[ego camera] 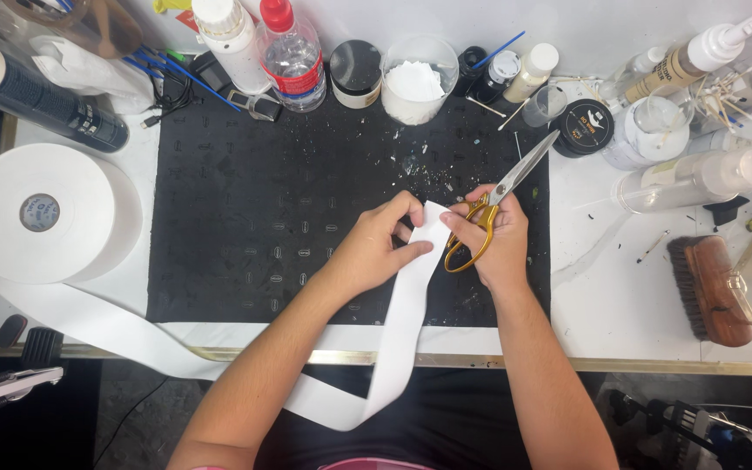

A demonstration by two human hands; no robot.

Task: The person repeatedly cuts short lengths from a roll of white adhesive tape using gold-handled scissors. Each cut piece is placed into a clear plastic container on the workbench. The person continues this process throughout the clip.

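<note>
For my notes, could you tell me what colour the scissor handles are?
Gold, in the head view: scissors.

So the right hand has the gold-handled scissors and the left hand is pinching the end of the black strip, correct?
Not quite. In the head view the strip pinched by the left hand is white, not black; only the mat beneath is black. The right hand does hold the gold-handled scissors.

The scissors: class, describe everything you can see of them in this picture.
The scissors have gold-coloured loop handles and long silvery metal blades. The blades look closed and point up and to the right, above the black mat. The right hand holds the handles, fingers through the loops, beside the end of the white strip.
</note>
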